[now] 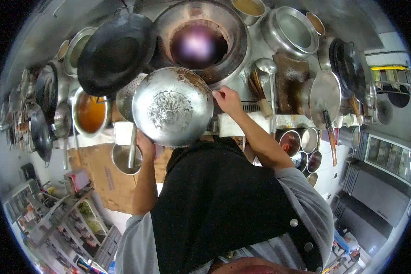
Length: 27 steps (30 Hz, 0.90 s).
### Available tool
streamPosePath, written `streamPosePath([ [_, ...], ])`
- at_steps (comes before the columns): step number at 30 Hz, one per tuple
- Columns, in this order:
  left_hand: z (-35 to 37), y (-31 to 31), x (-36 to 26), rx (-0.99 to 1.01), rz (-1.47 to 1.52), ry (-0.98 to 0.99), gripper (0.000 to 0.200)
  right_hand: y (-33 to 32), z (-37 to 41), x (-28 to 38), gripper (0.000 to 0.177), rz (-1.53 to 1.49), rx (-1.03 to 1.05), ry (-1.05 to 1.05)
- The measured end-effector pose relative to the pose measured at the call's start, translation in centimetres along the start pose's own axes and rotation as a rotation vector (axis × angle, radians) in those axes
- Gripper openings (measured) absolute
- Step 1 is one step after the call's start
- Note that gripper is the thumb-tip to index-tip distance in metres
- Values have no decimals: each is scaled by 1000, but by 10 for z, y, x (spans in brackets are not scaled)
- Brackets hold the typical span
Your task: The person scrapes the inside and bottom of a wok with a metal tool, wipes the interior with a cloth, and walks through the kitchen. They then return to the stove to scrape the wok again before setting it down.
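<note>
A round, shiny metal basin (172, 107), worn and blackened in the middle and brown along its upper rim, is in front of my chest. My right hand (227, 100) pinches its right rim. My left hand (145, 145) is at its lower left edge, with the fingers partly hidden behind the metal. Close to that hand stands the handle of a perforated strainer (125, 97), which the basin partly covers. Beyond the basin, the burner (201, 9) glows with a purple-white flame. A black wok (116, 55) leans to the burner's left.
A pot of orange liquid (90, 112) stands on the left. A ladle (266, 67), a bamboo brush (261, 98) and a long-handled round strainer (325, 100) are on the right. Several seasoning containers (289, 141) line the near right edge. Cardboard (107, 178) lies below left.
</note>
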<state>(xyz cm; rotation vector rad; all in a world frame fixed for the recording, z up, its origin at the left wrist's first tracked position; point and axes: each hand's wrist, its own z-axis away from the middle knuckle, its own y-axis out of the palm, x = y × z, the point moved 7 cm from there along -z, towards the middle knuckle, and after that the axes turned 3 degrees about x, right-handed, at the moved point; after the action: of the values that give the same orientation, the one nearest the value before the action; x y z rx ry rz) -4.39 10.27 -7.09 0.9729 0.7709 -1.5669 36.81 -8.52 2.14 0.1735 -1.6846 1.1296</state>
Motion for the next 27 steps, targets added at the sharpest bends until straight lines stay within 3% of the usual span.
streamPosePath([
  [2,1,-1,2,-21,-11,32,57,-1,-1,32,37,30,3,-36],
  [5,2,13,4,239,381,-64,55,6,-9,47,36,-46,41,-120],
  [9,4,13,3,291,334,-55,60,-8,-8,12,35,-11,-2,-49],
  [13,-3,9,6,360,188,-12,59,9,-13,55,35,-58,8,-164],
  [17,-8,-3,15,277,209,-25,57,7,-10,43,34,-90,87,-107],
  [21,17,12,-25,186,26,86,52,10,-17,45,34,-62,84,-127],
  [27,19,12,-25,133,73,1,51,12,-26,62,36,-39,94,-138],
])
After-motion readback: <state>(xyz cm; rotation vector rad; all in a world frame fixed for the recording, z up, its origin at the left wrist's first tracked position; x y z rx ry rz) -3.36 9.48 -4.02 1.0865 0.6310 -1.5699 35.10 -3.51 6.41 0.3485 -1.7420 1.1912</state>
